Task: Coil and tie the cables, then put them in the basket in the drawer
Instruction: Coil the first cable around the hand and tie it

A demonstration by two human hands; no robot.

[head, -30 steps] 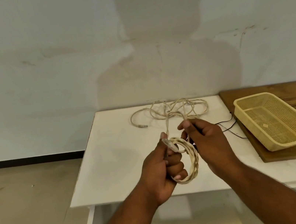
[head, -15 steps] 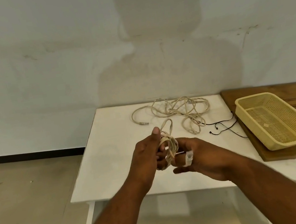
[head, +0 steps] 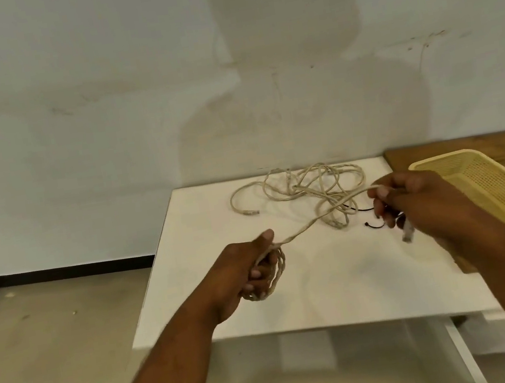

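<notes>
Beige cord fills the left hand point(head: 250, 271), fist closed around a small coil point(head: 275, 278) of it. From there a taut strand point(head: 321, 216) runs up to the right hand point(head: 418, 201), pinched shut on the free end, its clear plug point(head: 407, 233) dangling below. The cable looks light, limp yet springy, so loops likely slip unless gripped at the crossing. Beyond both hands lies a loose tangle point(head: 306, 187) on the white table point(head: 200, 285); the yellow basket point(head: 488, 183) sits just past the right hand.

Beige cable point(head: 315, 221) taut between both hands — left point(head: 250, 271), right point(head: 411, 202).
</notes>
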